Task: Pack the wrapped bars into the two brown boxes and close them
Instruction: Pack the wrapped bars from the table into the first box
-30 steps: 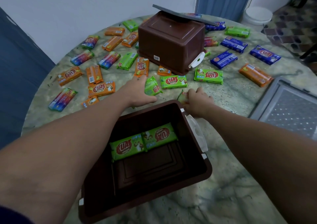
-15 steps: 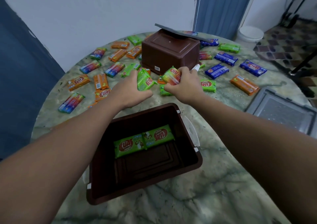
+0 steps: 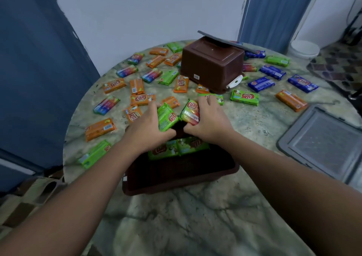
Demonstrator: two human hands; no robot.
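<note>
Both hands have drawn back over the open box (image 3: 176, 179) (two green bars inside): left hand (image 3: 146, 133) grips one green bar (image 3: 166, 118), right hand (image 3: 209, 123) one too (image 3: 191, 111).

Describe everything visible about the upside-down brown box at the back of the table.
The upside-down brown box looks like glossy moulded plastic, its ribbed base facing up. A white label sits low on its near wall, a white latch at its lower right corner. It rests mouth-down on the marble table; a grey lid lies tilted on top. Wrapped bars surround it.
</note>
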